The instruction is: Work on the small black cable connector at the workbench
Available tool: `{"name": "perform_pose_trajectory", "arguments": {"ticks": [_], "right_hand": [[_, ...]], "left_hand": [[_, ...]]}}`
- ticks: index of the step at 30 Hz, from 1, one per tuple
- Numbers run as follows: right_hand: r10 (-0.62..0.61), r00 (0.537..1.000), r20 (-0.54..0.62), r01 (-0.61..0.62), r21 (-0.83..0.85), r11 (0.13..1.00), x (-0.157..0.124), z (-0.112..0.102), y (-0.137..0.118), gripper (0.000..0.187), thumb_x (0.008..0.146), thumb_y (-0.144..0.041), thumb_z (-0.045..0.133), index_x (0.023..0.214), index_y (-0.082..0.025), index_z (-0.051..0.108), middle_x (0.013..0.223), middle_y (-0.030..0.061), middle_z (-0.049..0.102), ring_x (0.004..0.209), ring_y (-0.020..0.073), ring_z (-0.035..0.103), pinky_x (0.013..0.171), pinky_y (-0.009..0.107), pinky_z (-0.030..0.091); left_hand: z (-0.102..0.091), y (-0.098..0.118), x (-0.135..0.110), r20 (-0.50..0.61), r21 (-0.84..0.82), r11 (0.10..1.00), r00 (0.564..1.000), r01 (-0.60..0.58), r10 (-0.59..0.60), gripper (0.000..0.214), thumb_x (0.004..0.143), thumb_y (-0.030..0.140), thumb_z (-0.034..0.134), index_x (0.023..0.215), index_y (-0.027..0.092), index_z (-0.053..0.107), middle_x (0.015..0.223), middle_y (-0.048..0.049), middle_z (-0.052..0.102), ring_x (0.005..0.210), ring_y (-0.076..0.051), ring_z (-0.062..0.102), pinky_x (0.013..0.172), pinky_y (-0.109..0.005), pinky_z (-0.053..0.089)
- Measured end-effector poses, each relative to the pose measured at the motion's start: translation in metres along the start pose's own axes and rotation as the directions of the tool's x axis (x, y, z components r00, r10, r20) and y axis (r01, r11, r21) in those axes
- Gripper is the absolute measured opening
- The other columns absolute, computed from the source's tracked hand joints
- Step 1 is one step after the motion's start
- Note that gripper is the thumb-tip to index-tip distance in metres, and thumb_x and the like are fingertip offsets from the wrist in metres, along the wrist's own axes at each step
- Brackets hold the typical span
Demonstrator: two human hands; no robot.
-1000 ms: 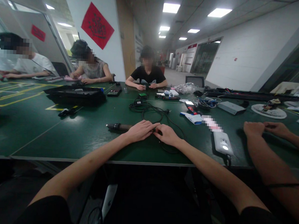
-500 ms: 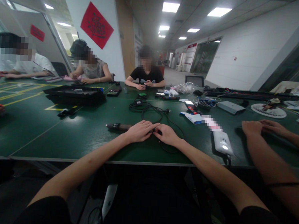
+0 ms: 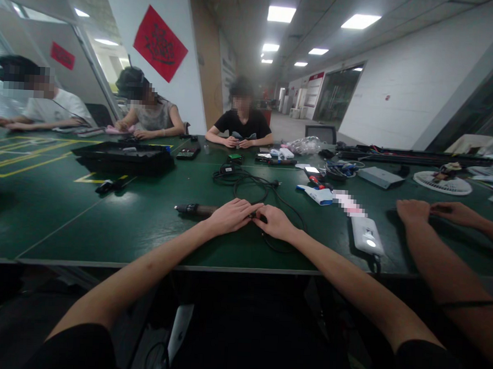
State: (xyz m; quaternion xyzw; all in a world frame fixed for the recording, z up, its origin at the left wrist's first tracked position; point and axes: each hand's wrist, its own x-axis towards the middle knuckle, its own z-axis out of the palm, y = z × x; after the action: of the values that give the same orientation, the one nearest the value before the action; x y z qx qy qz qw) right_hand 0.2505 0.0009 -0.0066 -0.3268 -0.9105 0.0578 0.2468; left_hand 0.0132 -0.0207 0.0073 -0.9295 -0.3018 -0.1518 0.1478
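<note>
An electric screwdriver (image 3: 201,210) lies on the green table, its bit end pointing left. My left hand (image 3: 231,215) is closed over the rear of its body, with the fingers reaching to the right. My right hand (image 3: 275,222) meets the left fingertips and pinches a small dark cable end (image 3: 263,218) at the tool's tail. The fingers hide most of that joint. A black cable (image 3: 297,209) loops around behind and below my right hand. Farther back lies its coil with a plug (image 3: 276,183).
A black tray (image 3: 124,157) stands at the back left, with small black parts (image 3: 109,185) in front. To the right lie a blue-white packet (image 3: 318,195), a white device (image 3: 366,235) and a grey box (image 3: 379,177). Another person's hands (image 3: 414,211) rest at the right; several people sit across.
My hands hold nearly the same pose on the screwdriver and cable end. Across the table, the person in black has lowered their hands slightly.
</note>
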Motion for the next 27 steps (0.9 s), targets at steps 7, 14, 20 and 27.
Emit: {"name": "perform_pose_trajectory", "arguments": {"ticks": [7,14,20,27], "right_hand": [[0.022,1.000,-0.006,-0.021,0.005,1.000,-0.0002,-0.0004,-0.0015,0.013,0.095,-0.024,0.071,0.085,-0.019,0.067,0.094,0.0058,0.071,0.088,0.0198,0.063,0.084,0.032,0.046],[0.012,1.000,0.000,-0.012,0.000,1.000,-0.0002,-0.0008,-0.0005,0.010,0.095,-0.025,0.071,0.089,-0.018,0.067,0.093,0.0056,0.070,0.087,0.0196,0.063,0.082,0.031,0.046],[0.008,1.000,0.004,-0.008,-0.004,1.000,-0.0001,-0.0011,-0.0002,0.010,0.096,-0.025,0.071,0.089,-0.019,0.067,0.093,0.0051,0.070,0.086,0.0191,0.062,0.082,0.031,0.046],[0.024,1.000,-0.006,-0.024,0.001,1.000,-0.0002,0.0011,0.0001,0.012,0.096,-0.024,0.071,0.086,-0.019,0.067,0.093,0.0051,0.071,0.086,0.0192,0.063,0.082,0.031,0.046]], "left_hand": [[-0.0035,0.0008,-0.0003,0.021,-0.042,0.999,0.999,-0.025,0.026,0.070,0.101,0.021,0.047,0.166,0.020,0.021,0.126,-0.0110,0.064,0.119,-0.025,0.058,0.105,-0.039,0.044],[-0.0001,-0.0010,-0.0002,0.001,-0.028,1.000,1.000,-0.013,0.013,0.067,0.104,0.028,0.047,0.165,0.020,0.022,0.124,-0.0113,0.064,0.118,-0.026,0.058,0.102,-0.039,0.045],[0.0029,-0.0023,0.0005,0.003,-0.009,1.000,1.000,-0.003,0.003,0.064,0.106,0.028,0.046,0.165,0.020,0.023,0.122,-0.0106,0.064,0.116,-0.025,0.059,0.102,-0.039,0.045],[-0.0003,-0.0009,-0.0003,0.007,-0.017,0.999,0.999,-0.033,0.033,0.070,0.102,0.023,0.050,0.166,0.021,0.022,0.125,-0.0105,0.065,0.119,-0.024,0.059,0.104,-0.039,0.045]]}}
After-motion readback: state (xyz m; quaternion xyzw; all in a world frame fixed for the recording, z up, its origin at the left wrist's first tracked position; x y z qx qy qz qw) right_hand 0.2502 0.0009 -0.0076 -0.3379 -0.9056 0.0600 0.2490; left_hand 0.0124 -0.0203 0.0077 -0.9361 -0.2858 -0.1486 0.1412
